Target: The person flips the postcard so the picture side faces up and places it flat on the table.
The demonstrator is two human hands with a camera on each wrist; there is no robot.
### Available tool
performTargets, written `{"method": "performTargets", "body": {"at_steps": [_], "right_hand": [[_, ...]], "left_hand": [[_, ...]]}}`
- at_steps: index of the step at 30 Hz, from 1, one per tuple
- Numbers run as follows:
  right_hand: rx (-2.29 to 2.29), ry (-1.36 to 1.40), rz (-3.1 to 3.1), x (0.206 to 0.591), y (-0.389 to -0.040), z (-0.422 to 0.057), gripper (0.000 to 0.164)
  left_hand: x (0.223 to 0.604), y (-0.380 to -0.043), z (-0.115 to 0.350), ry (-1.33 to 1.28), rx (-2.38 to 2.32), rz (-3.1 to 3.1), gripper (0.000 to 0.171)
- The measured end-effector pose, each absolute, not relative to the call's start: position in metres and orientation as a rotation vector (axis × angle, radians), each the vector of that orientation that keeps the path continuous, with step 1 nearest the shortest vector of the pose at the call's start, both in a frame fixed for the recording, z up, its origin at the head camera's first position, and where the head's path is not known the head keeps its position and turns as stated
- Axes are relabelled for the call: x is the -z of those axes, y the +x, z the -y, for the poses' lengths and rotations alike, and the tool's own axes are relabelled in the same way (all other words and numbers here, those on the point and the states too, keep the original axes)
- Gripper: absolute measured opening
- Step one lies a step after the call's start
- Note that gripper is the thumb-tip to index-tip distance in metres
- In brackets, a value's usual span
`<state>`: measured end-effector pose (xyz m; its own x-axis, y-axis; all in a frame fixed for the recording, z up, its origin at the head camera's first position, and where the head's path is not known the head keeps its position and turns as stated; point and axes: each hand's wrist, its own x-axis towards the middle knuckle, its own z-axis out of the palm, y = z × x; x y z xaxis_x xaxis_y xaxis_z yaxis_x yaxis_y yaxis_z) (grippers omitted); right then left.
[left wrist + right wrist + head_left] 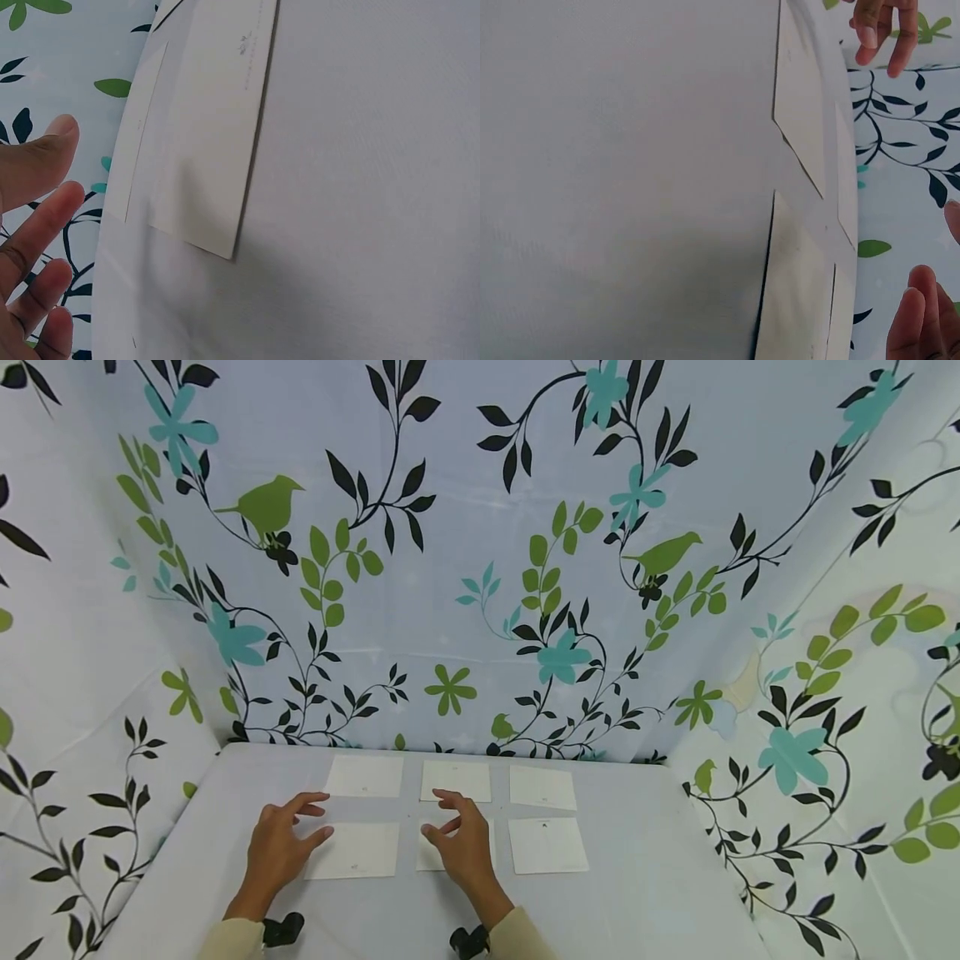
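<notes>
Both hands hover with fingers loosely curved and parted, clasping nothing: left hand point(281, 847) by the card point(363, 852) at 8 o'clock, right hand point(467, 847) over the card point(431, 861) at 6. One patterned cloth point(450, 610) rises at 12 beyond one white counter point(645, 877). Six pale cards point(550, 850) lie at 10, 12, 2, 4, 6 and 8 around their group's middle. Two black wrist pieces point(283, 930) are smallest.

Table point(645, 893): pale grey-white. On table: six cards point(550, 850), off-white, some faintly marked. Behind table: pale blue fabric point(450, 602), printed black vines, green birds, turquoise flowers. Table's near side: beige sleeves point(521, 937).
</notes>
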<state>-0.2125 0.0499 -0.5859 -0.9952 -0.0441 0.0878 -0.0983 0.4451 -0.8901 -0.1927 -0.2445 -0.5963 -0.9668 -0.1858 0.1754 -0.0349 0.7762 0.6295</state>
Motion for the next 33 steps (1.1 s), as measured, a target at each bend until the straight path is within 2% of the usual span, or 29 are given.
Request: {"method": "performTargets", "body": {"at_steps": [17,33], "right_hand": [[-1.697,0.087,2.639,0.616,-0.206,-0.016,0.051],[-1.586,0.014,2.759,0.630,-0.197,0.009,0.050]], "left_hand": [[0.617,-0.181,0.261,0.178,0.987,2.780,0.060],[0.630,-0.180,0.256,0.242,1.021,2.761,0.058]]}}
